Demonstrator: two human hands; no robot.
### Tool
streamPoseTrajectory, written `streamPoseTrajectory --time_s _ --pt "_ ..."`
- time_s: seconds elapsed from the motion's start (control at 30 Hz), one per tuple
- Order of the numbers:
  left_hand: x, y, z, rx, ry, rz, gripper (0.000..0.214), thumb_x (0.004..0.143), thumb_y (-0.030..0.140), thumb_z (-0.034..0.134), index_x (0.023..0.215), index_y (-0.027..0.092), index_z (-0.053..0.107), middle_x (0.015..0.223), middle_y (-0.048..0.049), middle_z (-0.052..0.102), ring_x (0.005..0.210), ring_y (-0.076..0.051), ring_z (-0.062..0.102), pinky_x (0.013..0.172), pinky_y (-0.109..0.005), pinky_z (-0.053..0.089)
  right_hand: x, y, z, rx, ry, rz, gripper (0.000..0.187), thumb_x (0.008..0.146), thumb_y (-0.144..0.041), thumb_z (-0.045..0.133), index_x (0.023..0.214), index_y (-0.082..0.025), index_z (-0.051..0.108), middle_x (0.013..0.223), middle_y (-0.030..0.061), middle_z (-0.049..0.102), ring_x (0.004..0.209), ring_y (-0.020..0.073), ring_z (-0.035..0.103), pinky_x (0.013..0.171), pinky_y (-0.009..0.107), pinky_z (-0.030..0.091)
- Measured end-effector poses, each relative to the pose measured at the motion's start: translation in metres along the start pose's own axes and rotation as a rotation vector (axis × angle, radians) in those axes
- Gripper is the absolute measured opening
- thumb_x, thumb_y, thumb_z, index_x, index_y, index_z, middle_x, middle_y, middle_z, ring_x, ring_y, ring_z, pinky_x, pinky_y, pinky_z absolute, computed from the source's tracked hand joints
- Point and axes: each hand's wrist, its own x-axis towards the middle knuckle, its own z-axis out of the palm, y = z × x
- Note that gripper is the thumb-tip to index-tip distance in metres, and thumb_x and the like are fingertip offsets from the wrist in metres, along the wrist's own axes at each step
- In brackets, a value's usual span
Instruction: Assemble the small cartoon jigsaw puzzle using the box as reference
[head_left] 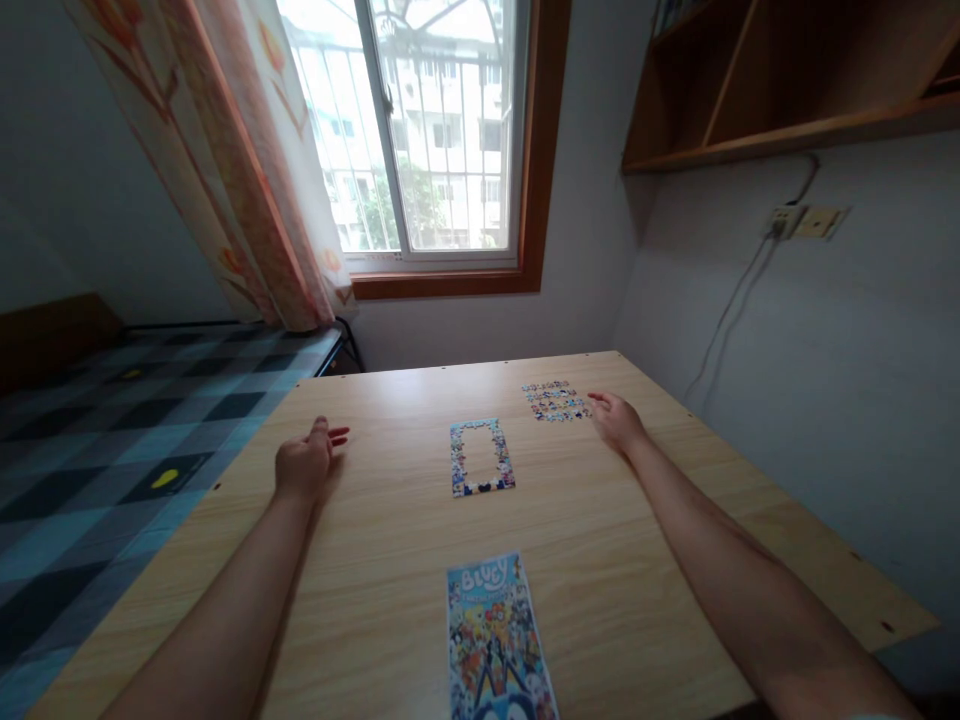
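My left hand (304, 460) rests on its side at the left of the wooden table (375, 540), its fingers loosely stretched out with nothing in them. At the far right, my right hand (616, 420) lies just beside several rows of loose jigsaw pieces (556, 402), fingers extended toward them; I see nothing held. Between my hands lies a joined rectangular jigsaw border (483, 489) with bare tabletop in its middle. Nearer to me is a colourful picture sheet (499, 635) marked "BLUEY", cut off by the bottom of the view.
On the left is a bed with a checked cover (165, 420). Behind the table are a window (442, 150) and a flowered curtain (247, 170). A wooden shelf (780, 130) hangs on the right wall, above a socket (787, 222) with a dangling cable.
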Motion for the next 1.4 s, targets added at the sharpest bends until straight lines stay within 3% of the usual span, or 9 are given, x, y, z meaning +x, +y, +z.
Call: streamPoseTrajectory --time_s 0.1,0.23,0.4,0.57,0.8,1.4 --pt "-0.006 0.006 0.001 -0.162 0.02 -0.057 0.05 0.088 0.049 0.046 0.046 0.021 0.041 0.098 -0.0157 0.078 0.07 -0.021 0.072 0.051 -0.026 0.046 0.0 0.0 0.0 -0.032 0.017 -0.003 0.034 0.087 -0.028 0.053 0.113 -0.02 0.074 0.115 0.0098 0.076 0.105 0.0239 0.07 0.096 0.037 0.053" --pt "-0.008 0.007 -0.002 -0.13 0.044 -0.057 0.046 0.083 0.041 0.051 0.043 0.021 0.046 0.078 -0.0117 0.076 0.066 -0.021 0.07 0.057 -0.028 0.048 0.001 0.001 -0.001 -0.078 0.047 -0.017 0.032 0.086 -0.026 0.051 0.106 -0.02 0.076 0.111 0.0096 0.076 0.104 0.0246 0.069 0.097 0.038 0.053" --pt "-0.005 0.001 -0.005 0.05 0.032 -0.066 0.039 0.08 0.041 0.05 0.047 0.022 0.057 0.049 -0.0055 0.062 0.053 -0.022 0.062 0.057 -0.032 0.046 0.001 0.0 -0.003 -0.125 0.073 -0.09 0.032 0.086 -0.025 0.05 0.105 -0.02 0.076 0.113 0.0098 0.075 0.109 0.0251 0.066 0.102 0.038 0.049" --pt "-0.007 0.007 -0.007 0.198 -0.008 -0.045 0.037 0.077 0.039 0.049 0.043 0.023 0.051 0.037 -0.0023 0.048 0.047 -0.023 0.054 0.055 -0.033 0.04 0.0 -0.006 -0.007 -0.15 0.1 -0.154 0.033 0.086 -0.022 0.049 0.106 -0.019 0.075 0.114 0.011 0.074 0.112 0.0261 0.063 0.108 0.039 0.043" --pt "-0.009 0.014 -0.009 0.24 0.018 -0.049 0.039 0.081 0.042 0.047 0.048 0.021 0.054 0.041 -0.0017 0.052 0.053 -0.022 0.056 0.058 -0.031 0.039 0.001 -0.008 -0.009 -0.157 0.149 -0.183 0.037 0.085 -0.017 0.046 0.109 -0.019 0.074 0.113 0.0104 0.074 0.112 0.0265 0.062 0.107 0.04 0.044" --pt "-0.006 0.016 -0.008 0.298 -0.032 -0.032 0.043 0.083 0.05 0.046 0.052 0.022 0.059 0.046 -0.0018 0.057 0.058 -0.023 0.059 0.06 -0.031 0.038 0.002 -0.006 -0.004 -0.169 0.116 -0.256 0.037 0.082 -0.011 0.049 0.107 -0.018 0.076 0.113 0.0093 0.074 0.111 0.0251 0.063 0.107 0.037 0.043"
